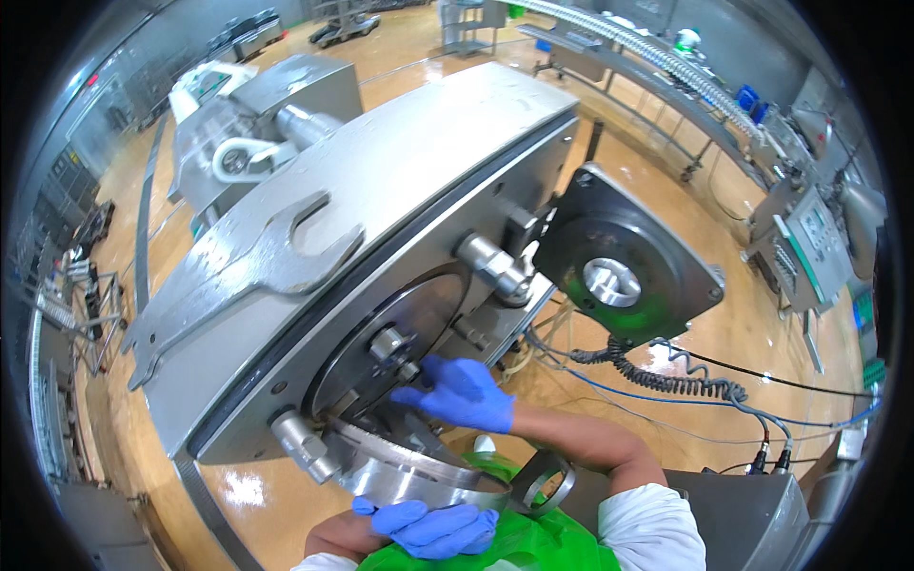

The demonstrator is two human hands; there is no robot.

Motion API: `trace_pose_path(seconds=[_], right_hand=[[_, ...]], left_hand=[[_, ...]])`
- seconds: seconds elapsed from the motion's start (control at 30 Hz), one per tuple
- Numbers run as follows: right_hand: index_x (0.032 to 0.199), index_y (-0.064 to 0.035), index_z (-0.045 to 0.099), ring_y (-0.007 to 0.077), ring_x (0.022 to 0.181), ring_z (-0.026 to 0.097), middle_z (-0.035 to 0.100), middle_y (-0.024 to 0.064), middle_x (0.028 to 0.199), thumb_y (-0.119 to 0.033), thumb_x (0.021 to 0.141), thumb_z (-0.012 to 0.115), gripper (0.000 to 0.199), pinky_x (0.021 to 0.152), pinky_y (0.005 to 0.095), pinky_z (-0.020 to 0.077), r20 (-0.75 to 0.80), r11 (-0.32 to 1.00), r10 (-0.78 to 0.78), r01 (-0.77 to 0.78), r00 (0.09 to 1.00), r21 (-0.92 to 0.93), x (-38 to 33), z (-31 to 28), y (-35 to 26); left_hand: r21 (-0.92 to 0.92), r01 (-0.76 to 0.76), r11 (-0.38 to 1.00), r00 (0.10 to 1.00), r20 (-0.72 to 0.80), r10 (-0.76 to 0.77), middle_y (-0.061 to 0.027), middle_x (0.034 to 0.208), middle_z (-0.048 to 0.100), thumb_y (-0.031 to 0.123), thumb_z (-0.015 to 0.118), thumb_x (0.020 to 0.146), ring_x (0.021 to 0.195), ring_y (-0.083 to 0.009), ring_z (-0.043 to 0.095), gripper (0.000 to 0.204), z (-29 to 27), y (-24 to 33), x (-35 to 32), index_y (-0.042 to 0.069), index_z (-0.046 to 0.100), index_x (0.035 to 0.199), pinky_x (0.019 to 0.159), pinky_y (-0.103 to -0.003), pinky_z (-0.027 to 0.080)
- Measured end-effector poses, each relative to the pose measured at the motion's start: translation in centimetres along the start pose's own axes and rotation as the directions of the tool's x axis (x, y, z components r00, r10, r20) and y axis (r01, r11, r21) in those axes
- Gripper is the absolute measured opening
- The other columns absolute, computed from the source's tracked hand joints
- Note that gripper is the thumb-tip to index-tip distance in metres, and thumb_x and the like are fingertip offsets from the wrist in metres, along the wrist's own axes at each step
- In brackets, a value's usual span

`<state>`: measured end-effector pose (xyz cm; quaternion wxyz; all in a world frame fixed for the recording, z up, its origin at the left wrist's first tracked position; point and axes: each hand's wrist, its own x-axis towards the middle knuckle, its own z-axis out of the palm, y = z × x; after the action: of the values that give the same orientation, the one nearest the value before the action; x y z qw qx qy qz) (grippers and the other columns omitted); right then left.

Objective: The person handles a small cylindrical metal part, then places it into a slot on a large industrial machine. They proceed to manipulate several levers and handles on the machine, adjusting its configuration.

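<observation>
The left hand (433, 529), gloved, held a broad steel ring (400, 483) tilted just below the machine's round recess (354, 369); the right hand (465, 393) was unclenched beside the central shaft (390, 346), contact unclear. The dark, square-cornered cover (638, 243) already stood open; the ring was not yet seated. A flat, forked wrench (252, 268) lay on the smooth, droplet-flecked metal housing (447, 143).
</observation>
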<state>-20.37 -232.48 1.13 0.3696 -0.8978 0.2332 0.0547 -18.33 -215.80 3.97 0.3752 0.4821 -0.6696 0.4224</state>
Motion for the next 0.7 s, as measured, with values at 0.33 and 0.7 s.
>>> trace_pose_path(seconds=[0.33, 0.7], right_hand=[[0.096, -0.0002, 0.064, 0.0292, 0.065, 0.066, 0.064, 0.0149, 0.066, -0.049, 0.076, 0.069, 0.053, 0.062, 0.0380, 0.0505, -0.002, 0.985, -0.060, 0.059, 0.998, 0.160, -0.7, 0.2, 3.5], [0.133, 0.0007, 0.046, 0.0348, 0.119, 0.049, 0.051, 0.0194, 0.127, -0.036, 0.074, 0.076, 0.076, 0.099, 0.0426, 0.0408, -0.053, 0.638, -0.482, 0.392, 0.875, 0.663, -12.6, -4.0, 6.7]], left_hand=[[0.096, 0.191, 0.977, 0.967, -0.190, -0.171, 0.0160, 0.099, 0.064, 0.041, 0.056, 0.085, 0.104, -0.0016, 0.058, 0.017, 1.8, 3.0, -1.9, 0.033, 0.068, 0.095, 0.102, -0.043, 0.029], [0.109, 0.052, 0.993, 0.999, -0.014, -0.050, 0.0126, 0.092, 0.063, 0.041, 0.060, 0.078, 0.102, -0.0063, 0.052, 0.016, 3.9, 1.2, -0.4, 0.032, 0.068, 0.089, 0.108, -0.047, 0.018]])
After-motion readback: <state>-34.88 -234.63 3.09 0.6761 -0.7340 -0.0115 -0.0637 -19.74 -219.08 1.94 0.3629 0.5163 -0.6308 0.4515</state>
